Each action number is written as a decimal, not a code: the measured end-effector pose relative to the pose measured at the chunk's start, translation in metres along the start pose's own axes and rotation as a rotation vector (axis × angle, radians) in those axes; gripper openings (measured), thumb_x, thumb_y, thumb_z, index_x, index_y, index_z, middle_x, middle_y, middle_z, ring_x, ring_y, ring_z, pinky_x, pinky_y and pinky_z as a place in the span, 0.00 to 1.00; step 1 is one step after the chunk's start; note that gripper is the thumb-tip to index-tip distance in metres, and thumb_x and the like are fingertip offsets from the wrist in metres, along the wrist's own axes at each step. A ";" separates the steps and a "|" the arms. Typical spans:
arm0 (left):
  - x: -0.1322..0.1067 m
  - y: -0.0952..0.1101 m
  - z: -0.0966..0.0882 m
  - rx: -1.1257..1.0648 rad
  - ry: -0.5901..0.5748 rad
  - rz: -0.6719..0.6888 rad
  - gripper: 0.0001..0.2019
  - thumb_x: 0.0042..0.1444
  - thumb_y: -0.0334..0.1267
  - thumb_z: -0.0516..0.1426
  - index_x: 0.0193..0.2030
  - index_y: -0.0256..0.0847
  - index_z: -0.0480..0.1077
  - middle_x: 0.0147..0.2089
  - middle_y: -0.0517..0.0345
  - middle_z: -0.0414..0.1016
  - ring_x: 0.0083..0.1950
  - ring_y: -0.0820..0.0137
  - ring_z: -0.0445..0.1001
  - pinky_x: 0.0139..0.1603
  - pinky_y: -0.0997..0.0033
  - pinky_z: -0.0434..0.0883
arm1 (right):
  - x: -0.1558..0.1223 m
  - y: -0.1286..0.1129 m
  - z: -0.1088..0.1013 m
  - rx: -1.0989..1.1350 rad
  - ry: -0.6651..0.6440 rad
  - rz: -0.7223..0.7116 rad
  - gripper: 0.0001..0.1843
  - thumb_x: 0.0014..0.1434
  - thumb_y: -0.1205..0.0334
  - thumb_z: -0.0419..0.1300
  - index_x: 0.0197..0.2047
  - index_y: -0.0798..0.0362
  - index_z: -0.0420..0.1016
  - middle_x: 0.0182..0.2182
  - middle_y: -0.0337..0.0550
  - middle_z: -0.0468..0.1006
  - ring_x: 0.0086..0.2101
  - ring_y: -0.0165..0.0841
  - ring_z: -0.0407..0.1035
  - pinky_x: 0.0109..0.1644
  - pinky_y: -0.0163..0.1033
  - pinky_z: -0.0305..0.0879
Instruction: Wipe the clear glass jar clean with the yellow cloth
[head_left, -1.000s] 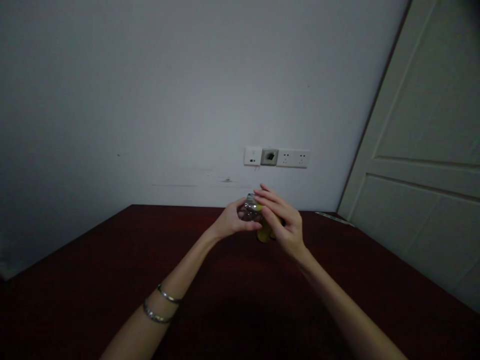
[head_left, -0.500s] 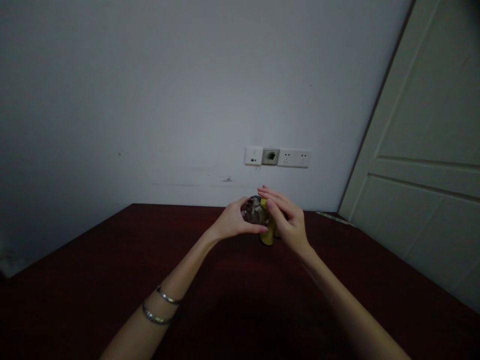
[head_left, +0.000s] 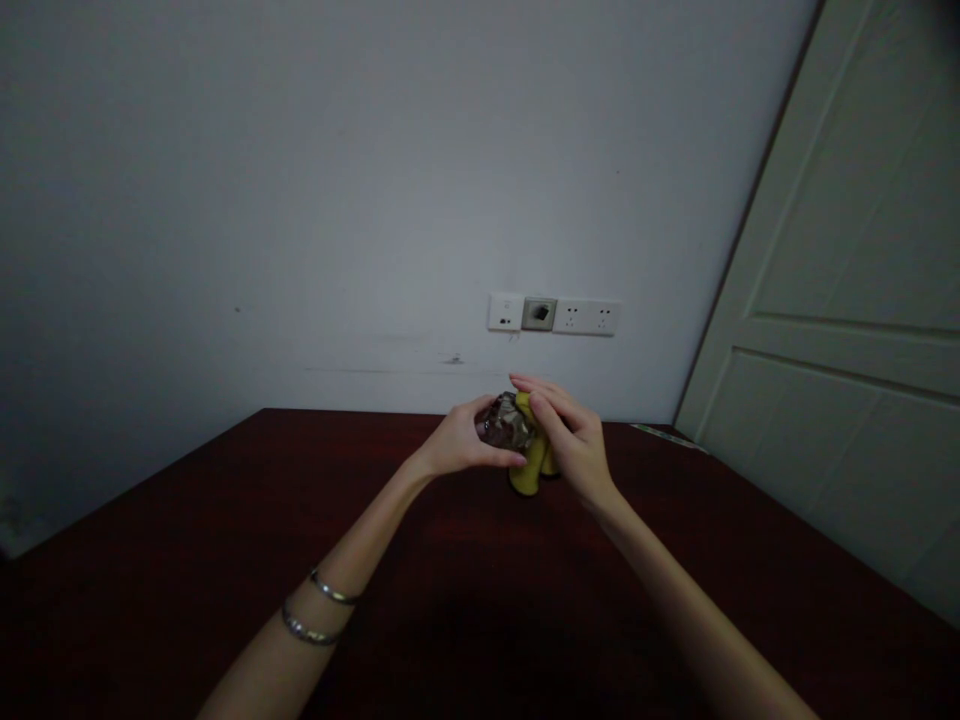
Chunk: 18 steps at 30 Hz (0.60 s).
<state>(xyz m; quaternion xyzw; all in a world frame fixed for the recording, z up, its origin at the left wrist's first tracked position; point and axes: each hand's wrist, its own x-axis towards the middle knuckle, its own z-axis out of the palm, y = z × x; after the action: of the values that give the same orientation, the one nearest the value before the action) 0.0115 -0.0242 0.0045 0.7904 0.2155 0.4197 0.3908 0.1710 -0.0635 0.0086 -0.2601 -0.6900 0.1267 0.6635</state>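
Note:
Both my hands meet above the far part of a dark red-brown table. My left hand is closed round a crumpled, shiny silvery wrap that covers the top of a yellow, banana-like thing. My right hand curls over the same yellow thing from the right, fingers pressed on it beside the wrap. The lower yellow end hangs out beneath both hands, just over the table. Two silver bangles sit on my left forearm.
A white wall rises behind the table, with a row of sockets just above my hands. A pale panelled door fills the right side. A thin light strip lies at the table's far right edge.
The shiny wrap has been turned and pressed further over the top of the yellow thing. Both hands stayed in place, shifting only slightly; the yellow end now shows lower and further left.

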 end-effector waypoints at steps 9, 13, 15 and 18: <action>0.002 0.005 -0.004 -0.222 -0.032 -0.132 0.29 0.33 0.54 0.68 0.39 0.35 0.72 0.36 0.55 0.75 0.39 0.66 0.72 0.44 0.66 0.67 | -0.003 -0.005 -0.015 -0.248 -0.327 -0.213 0.42 0.50 0.49 0.65 0.65 0.44 0.53 0.62 0.50 0.60 0.61 0.46 0.56 0.64 0.57 0.54; 0.001 0.005 -0.007 -0.225 -0.085 -0.197 0.29 0.37 0.57 0.66 0.39 0.35 0.72 0.37 0.53 0.75 0.38 0.67 0.72 0.39 0.69 0.68 | -0.005 0.003 -0.012 -0.379 -0.343 -0.301 0.52 0.46 0.51 0.68 0.68 0.47 0.45 0.62 0.55 0.57 0.62 0.47 0.54 0.64 0.58 0.53; 0.000 0.005 -0.007 -0.192 -0.119 -0.208 0.27 0.40 0.57 0.64 0.39 0.35 0.72 0.36 0.53 0.75 0.36 0.68 0.71 0.36 0.71 0.67 | -0.005 0.007 -0.010 -0.394 -0.326 -0.316 0.51 0.47 0.53 0.68 0.67 0.47 0.44 0.62 0.55 0.58 0.61 0.47 0.54 0.64 0.58 0.54; 0.000 0.006 -0.010 -0.149 -0.165 -0.197 0.27 0.43 0.59 0.63 0.38 0.34 0.72 0.35 0.53 0.74 0.35 0.69 0.70 0.36 0.71 0.67 | -0.005 0.008 -0.009 -0.365 -0.298 -0.297 0.50 0.47 0.55 0.69 0.67 0.47 0.47 0.61 0.55 0.59 0.60 0.46 0.56 0.63 0.57 0.55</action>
<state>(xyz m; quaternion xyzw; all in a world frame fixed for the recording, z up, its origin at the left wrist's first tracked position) 0.0036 -0.0237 0.0132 0.7660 0.2275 0.3277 0.5041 0.1813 -0.0614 0.0011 -0.2497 -0.8221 -0.0615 0.5080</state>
